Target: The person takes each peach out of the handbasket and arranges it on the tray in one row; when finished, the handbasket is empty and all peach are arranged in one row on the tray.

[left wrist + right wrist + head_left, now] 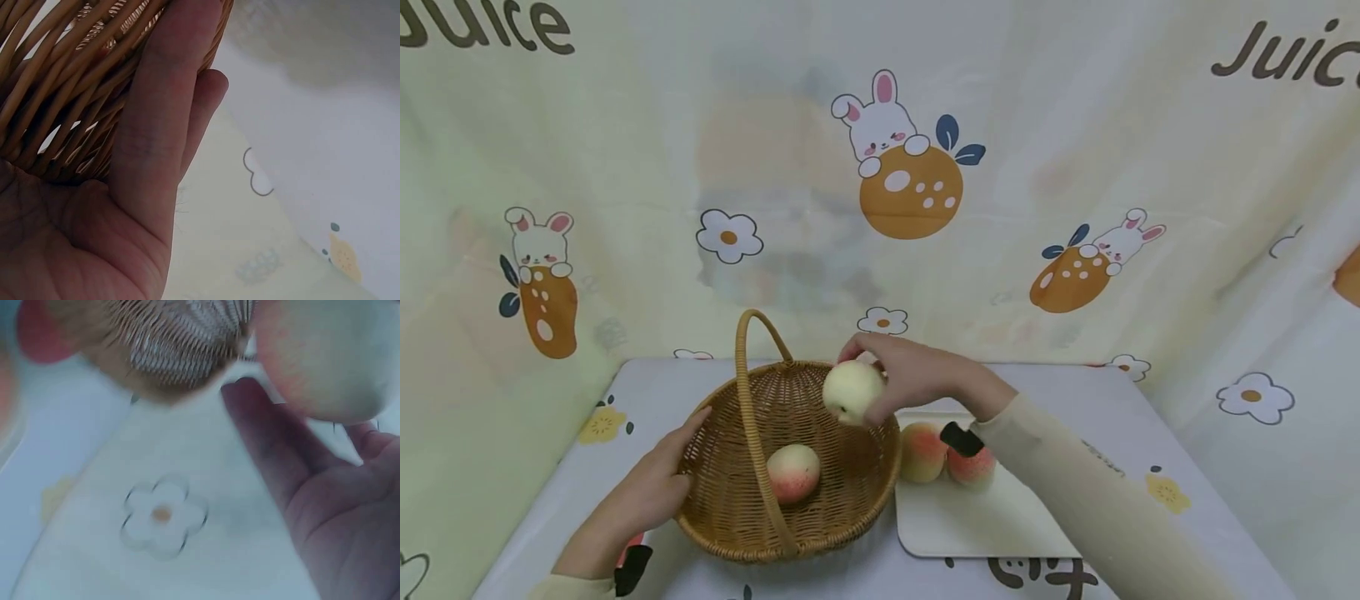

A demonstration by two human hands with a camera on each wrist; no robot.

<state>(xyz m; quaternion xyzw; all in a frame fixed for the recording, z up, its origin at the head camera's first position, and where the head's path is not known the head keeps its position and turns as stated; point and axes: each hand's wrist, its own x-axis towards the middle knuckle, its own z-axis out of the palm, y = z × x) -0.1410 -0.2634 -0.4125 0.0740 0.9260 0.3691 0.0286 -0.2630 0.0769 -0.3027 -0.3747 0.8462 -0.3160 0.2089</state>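
In the head view, a brown wicker basket with a tall arched handle stands on the table, and one pink-and-cream peach lies inside it. My right hand holds a pale peach above the basket's right rim, thumb and fingers round its sides. The right wrist view shows a red blush on this held peach. My left hand rests against the basket's left side. Its fairly straight fingers lie along the outer weave in the left wrist view.
A white tray sits right of the basket with two peaches on it, partly behind my right wrist. A printed curtain with rabbits and flowers hangs behind and beside the table.
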